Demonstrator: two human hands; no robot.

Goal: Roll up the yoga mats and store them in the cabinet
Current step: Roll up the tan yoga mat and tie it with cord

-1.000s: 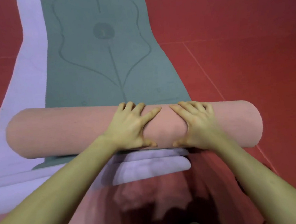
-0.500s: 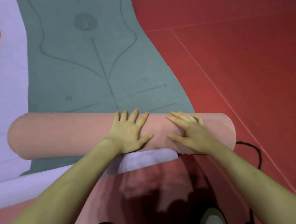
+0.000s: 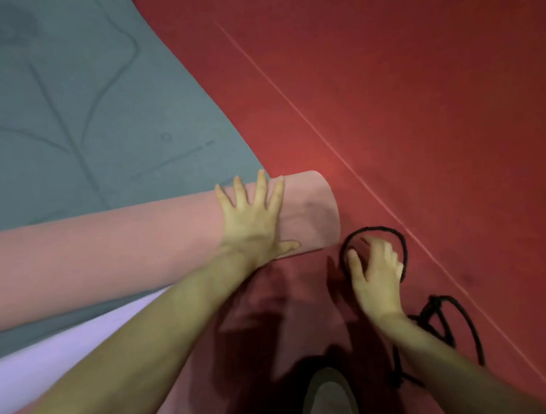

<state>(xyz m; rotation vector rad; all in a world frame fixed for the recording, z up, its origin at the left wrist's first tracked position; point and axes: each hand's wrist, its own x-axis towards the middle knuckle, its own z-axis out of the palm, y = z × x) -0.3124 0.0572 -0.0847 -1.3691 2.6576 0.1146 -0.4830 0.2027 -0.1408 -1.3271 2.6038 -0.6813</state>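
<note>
Red padded floor (image 3: pixel 420 92) with a thin diagonal seam (image 3: pixel 306 120), dimly and warmly lit.

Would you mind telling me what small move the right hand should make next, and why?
Probably close the right hand on the thin black cord loop it reaches into on the red floor. The left hand lies flat on the pink rolled yoga mat, pinning it near its end, so the cord seems meant for tying the roll.

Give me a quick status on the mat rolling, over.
Left hand flat on the pink rolled mat, pinning it. Right hand off the roll, fingers curled at the black cord on the floor. Grey-green mat unrolled beyond.
</note>
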